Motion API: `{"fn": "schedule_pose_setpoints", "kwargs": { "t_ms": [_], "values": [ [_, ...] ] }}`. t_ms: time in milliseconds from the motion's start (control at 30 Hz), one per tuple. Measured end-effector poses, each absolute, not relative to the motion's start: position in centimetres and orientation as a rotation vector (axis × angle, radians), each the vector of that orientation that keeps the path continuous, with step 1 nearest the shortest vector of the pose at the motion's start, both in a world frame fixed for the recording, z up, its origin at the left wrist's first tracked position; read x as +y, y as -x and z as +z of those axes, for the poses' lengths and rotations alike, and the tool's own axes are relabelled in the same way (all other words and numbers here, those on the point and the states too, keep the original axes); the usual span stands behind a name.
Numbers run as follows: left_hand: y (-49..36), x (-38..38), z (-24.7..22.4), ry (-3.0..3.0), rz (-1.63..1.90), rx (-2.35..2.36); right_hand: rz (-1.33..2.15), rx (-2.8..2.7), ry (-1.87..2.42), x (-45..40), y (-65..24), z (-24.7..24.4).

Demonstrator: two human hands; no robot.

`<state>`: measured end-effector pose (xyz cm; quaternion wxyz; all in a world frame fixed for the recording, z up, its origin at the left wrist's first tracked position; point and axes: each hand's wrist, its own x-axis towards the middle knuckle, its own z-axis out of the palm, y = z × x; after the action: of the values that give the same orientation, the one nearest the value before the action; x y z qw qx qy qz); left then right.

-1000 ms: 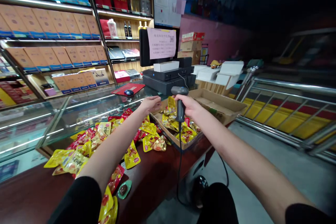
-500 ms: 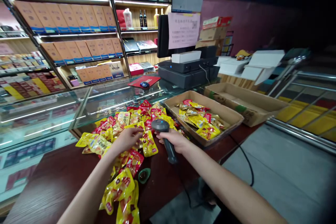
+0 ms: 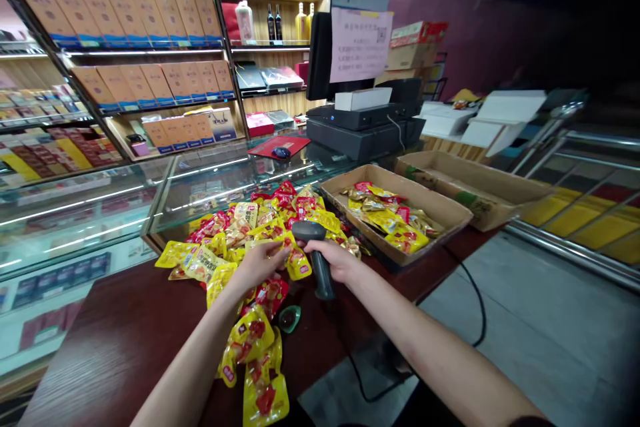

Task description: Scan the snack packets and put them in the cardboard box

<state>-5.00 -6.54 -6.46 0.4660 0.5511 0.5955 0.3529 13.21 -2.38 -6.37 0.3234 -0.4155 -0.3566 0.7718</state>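
Observation:
My right hand (image 3: 336, 261) is shut around the grip of a black handheld barcode scanner (image 3: 316, 257), whose head points left toward my left hand. My left hand (image 3: 260, 266) rests with bunched fingers on a heap of yellow and red snack packets (image 3: 235, 235). Whether those fingers hold a packet is hidden. The heap lies loose on a dark wood counter (image 3: 105, 340), and more packets spill toward me. Just right of my right hand stands a cardboard tray (image 3: 450, 213) holding similar packets.
A second, shallower cardboard box (image 3: 480, 192) sits right of the tray. Behind them stand a black cash register (image 3: 363, 140) and a red mat with a mouse (image 3: 295, 145). A glass display case (image 3: 75, 220) runs along the left, and a black cable hangs off the counter.
Compared with a second ago, both hands and the scanner have dropped from above the tray to the heap. The view has swung, showing the whole tray. Little has moved in the last half second.

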Motion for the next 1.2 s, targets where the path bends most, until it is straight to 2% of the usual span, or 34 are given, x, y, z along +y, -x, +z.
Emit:
{"fn": "schedule_pose_setpoints", "kwargs": {
  "t_ms": [167, 400, 600, 867, 1200],
  "values": [
    [5.0, -5.6, -6.0, -1.421, 0.996, 1.5, 2.008, -0.995, 0.938, -2.5, -11.9, -4.4],
    [8.0, -2.1, -5.1, -1.108, 1.239, 1.301, 1.833, -1.193, 0.909, -2.8, -11.4, -2.0],
    [9.3, 0.8, -4.9, -0.992, 1.361, 1.305, 1.672, -1.49, 1.088, -3.4, -10.2, -4.4],
    [9.3, 0.8, -4.5, -1.036, 1.445, 1.3, 1.496, -1.625, 1.053, -4.1, -8.3, -6.9],
    [9.0, 0.3, -3.4, -1.037, 1.537, 1.3, 1.408, -1.593, 0.924, -4.8, -7.9, -6.2]
  ]
}}
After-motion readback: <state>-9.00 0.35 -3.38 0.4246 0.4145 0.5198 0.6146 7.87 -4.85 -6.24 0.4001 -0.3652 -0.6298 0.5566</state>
